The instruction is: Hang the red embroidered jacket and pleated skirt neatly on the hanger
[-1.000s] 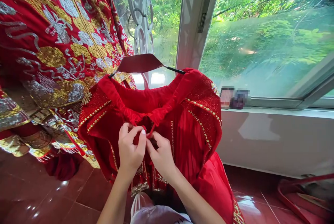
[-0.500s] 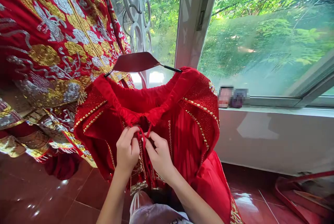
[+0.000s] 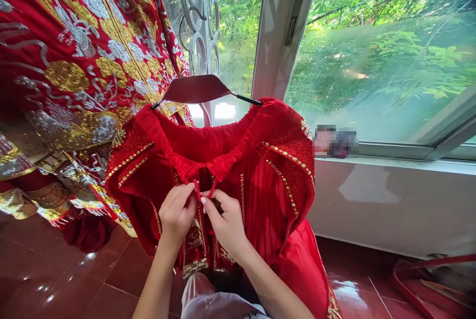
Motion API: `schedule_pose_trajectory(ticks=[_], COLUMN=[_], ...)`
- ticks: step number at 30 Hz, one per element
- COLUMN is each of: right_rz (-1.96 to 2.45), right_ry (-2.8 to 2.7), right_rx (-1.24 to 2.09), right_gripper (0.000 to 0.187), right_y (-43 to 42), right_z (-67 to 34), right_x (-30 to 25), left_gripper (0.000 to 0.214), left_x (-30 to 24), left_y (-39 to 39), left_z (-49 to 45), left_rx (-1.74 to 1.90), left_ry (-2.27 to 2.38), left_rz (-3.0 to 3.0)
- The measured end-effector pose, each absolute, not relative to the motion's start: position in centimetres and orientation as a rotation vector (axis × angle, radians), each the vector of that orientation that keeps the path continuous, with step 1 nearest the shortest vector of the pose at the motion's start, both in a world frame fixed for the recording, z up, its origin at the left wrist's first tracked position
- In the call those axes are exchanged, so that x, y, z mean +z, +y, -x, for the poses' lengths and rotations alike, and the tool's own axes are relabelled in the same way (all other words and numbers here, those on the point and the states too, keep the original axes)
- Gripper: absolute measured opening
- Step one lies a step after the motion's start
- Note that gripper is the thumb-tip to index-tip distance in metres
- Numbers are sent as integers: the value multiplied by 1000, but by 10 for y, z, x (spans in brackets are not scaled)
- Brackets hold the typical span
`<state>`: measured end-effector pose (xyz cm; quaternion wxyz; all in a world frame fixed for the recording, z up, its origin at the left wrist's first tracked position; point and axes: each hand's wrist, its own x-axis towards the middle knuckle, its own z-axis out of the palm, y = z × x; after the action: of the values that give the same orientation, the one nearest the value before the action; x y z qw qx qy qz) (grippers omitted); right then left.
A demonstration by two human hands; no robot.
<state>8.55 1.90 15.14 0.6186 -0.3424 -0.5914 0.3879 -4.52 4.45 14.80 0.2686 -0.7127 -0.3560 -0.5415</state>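
A red skirt with gold beaded trim hangs on a hanger in front of me. Its gathered waistband is open at the front, where a thin red drawstring comes out on both sides. My left hand pinches the drawstring left of the opening. On the other side, my right hand is closed on the cord between thumb and forefinger, the two hands a small gap apart. Fingers cover part of the cord, so whether it is looped or knotted I cannot tell.
At the left hangs a red garment with gold and silver embroidery. A metal scrollwork grille and a window stand behind. A red-framed object sits on the tiled floor at lower right.
My left hand has moved slightly left and down, away from the right. The cord ends that hung below the hands no longer show there. The view has shifted a little.
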Motion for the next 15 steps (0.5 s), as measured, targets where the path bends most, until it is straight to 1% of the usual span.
schedule_pose_trajectory(ticks=[4, 8, 12, 15], right_rz=[772, 767, 759, 767], right_ry=[-1349, -1354, -1352, -1353], right_rx=[934, 950, 948, 950], right_gripper=[19, 19, 19, 19], right_y=[19, 18, 16, 15], right_z=[-89, -88, -87, -87], right_x=[153, 153, 152, 152], left_gripper=[22, 26, 15, 12], left_x=[140, 128, 130, 137], left_y=[45, 46, 46, 45], left_z=[38, 35, 39, 43], left_rx=[-1447, -1586, -1440, -1367], left_ry=[-926, -1033, -1129, -1253], left_rz=[1802, 1604, 1695, 1716])
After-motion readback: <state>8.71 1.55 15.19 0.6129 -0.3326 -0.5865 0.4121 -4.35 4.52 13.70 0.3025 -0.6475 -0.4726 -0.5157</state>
